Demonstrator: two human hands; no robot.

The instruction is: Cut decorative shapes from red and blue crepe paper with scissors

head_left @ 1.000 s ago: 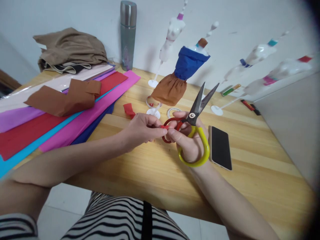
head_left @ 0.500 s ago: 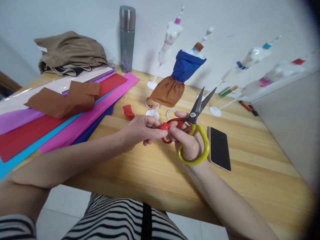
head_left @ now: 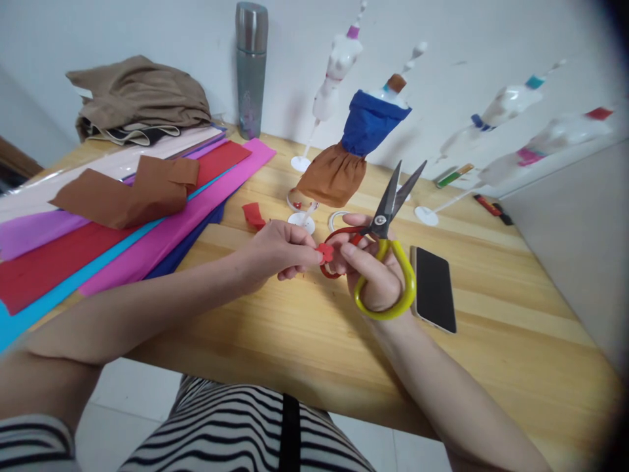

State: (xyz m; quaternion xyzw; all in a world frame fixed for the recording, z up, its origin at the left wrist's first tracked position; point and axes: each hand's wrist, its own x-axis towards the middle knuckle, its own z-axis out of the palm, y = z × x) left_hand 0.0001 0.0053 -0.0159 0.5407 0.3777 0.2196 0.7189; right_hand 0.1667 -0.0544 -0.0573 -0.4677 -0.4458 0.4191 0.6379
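Between the thumb and fingers of my left hand [head_left: 278,255] is a small red paper piece [head_left: 325,252] with a scalloped edge. My right hand [head_left: 376,265] is just to its right, with the scissors [head_left: 381,221] hooked over it; their yellow handle loops round the thumb side, and the parted blades point up and away. The thumb and index tip of that hand are apart, close to the red piece. A red scrap [head_left: 253,215] lies on the table beyond my left hand.
Colored paper sheets [head_left: 196,216] and folded brown cloth [head_left: 142,95] cover the left side. A flask [head_left: 251,72] stands behind. Mannequins stand at the back, one in a blue and brown paper dress [head_left: 371,124]. A phone [head_left: 435,288] lies right of my right hand.
My right thumb and fingertips have come off the red piece, which stays in my left hand. The scissors have shifted slightly right. The camera view has moved a little.
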